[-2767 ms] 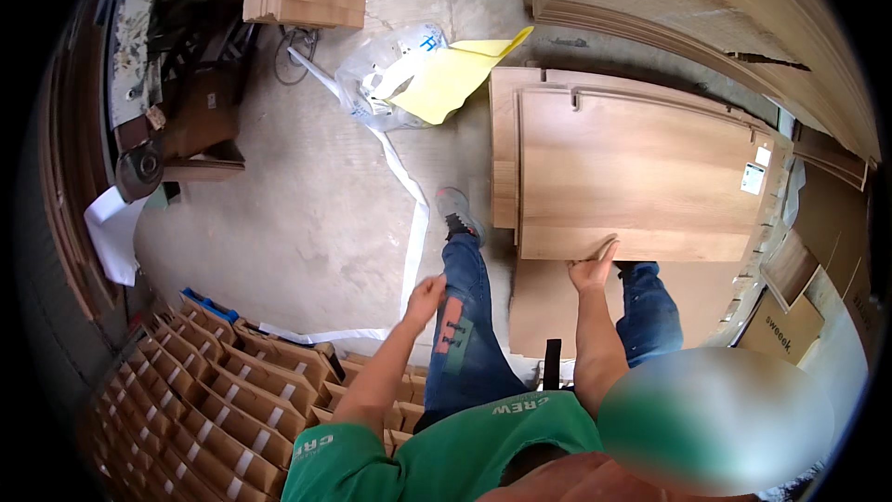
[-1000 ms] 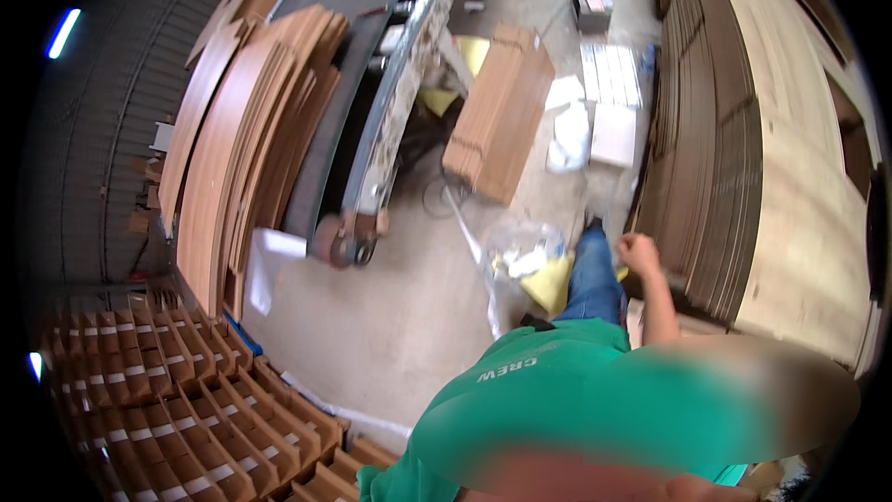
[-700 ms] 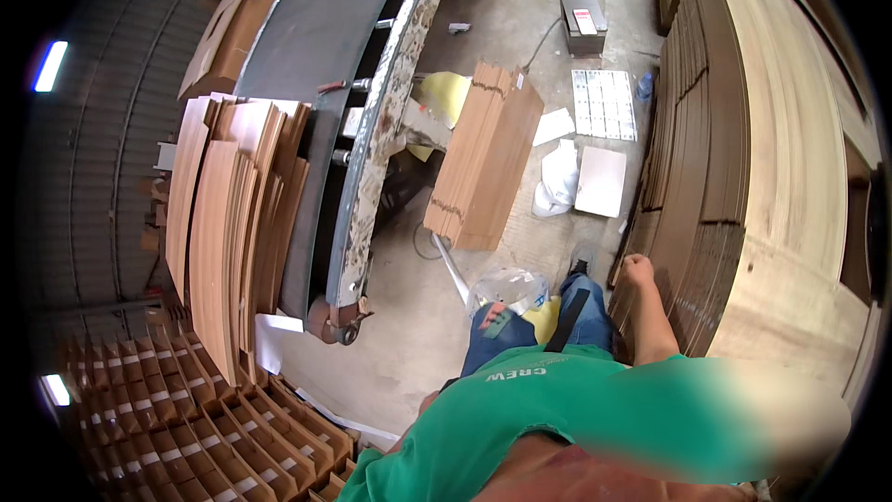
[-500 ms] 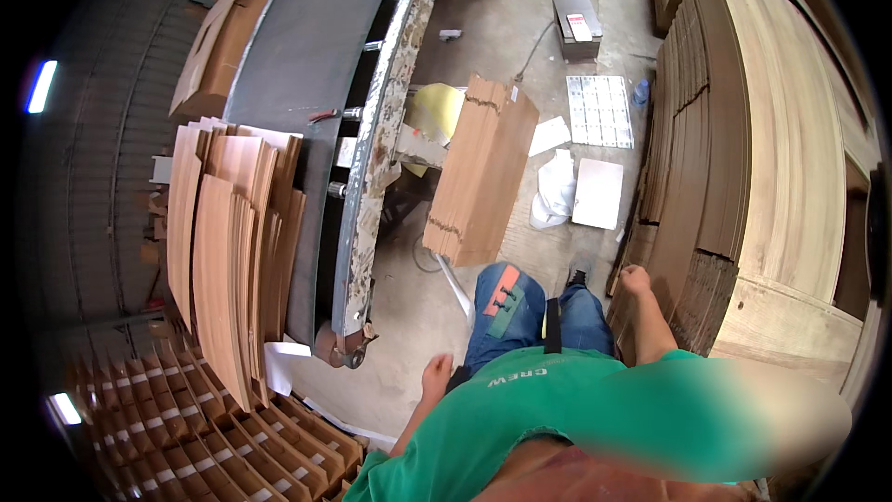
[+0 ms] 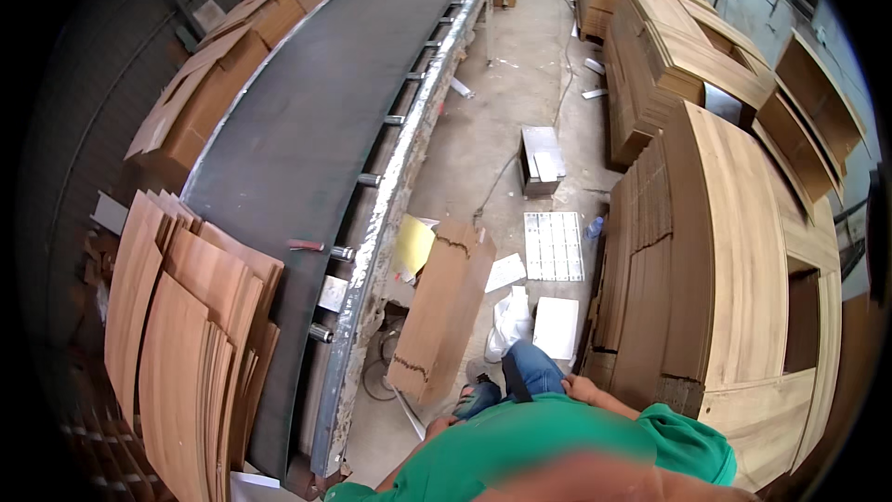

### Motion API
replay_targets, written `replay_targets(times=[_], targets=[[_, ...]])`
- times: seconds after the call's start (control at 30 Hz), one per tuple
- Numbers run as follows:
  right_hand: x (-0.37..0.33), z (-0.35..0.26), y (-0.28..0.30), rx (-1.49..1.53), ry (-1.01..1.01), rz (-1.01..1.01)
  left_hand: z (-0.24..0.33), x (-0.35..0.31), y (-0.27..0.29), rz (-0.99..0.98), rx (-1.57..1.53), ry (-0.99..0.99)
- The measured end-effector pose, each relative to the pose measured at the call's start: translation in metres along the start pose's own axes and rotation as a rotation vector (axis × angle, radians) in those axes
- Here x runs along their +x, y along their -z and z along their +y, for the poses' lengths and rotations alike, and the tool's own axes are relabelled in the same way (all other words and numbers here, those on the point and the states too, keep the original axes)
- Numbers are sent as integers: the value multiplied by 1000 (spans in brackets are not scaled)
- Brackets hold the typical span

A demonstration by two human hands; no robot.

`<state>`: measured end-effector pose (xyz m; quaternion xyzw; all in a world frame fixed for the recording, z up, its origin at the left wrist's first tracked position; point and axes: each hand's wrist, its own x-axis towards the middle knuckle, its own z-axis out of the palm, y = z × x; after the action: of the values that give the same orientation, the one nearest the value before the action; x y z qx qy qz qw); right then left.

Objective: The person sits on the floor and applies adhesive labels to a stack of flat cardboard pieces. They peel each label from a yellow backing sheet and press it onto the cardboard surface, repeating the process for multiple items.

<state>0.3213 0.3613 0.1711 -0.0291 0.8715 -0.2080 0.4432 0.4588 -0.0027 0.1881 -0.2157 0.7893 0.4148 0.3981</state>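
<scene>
Low at my left hip is my left hand (image 5: 440,426), its fingers loosely curled and partly cut off by my green shirt. My right hand (image 5: 582,389) hangs beside my right thigh, closed, with nothing seen in it. Close to it on the right stands a tall stack of brown boards (image 5: 636,288). A long wrapped bundle of brown cardboard (image 5: 446,302) leans in front of me, nearest to my left hand. White bags (image 5: 510,321) and a white sheet (image 5: 556,327) lie on the floor ahead of my legs.
A conveyor belt (image 5: 316,74) runs away on the left, with wood-coloured panels (image 5: 177,353) leaning on its near end. Wood-grain cabinets (image 5: 743,223) line the right. Ahead are a metal box (image 5: 541,160) with a cable, a white gridded sheet (image 5: 554,246) and a blue bottle (image 5: 595,227).
The view has tilted up, showing more of the belt and the far aisle. My right hand has drawn back from beside the board stack to my thigh. My left hand remains near my hip.
</scene>
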Motion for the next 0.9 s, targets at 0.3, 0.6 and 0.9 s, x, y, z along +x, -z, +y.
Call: replay_targets(times=[0.3,0.6,0.9], targets=[[121,-84,116,-153,56,-111,15,62,18,7,-185,105],[386,-70,167,-384,37,-96,37,57,-33,-316,-340,297],[600,-27,139,-521,-182,-56,11,259,22,402,181,-193]])
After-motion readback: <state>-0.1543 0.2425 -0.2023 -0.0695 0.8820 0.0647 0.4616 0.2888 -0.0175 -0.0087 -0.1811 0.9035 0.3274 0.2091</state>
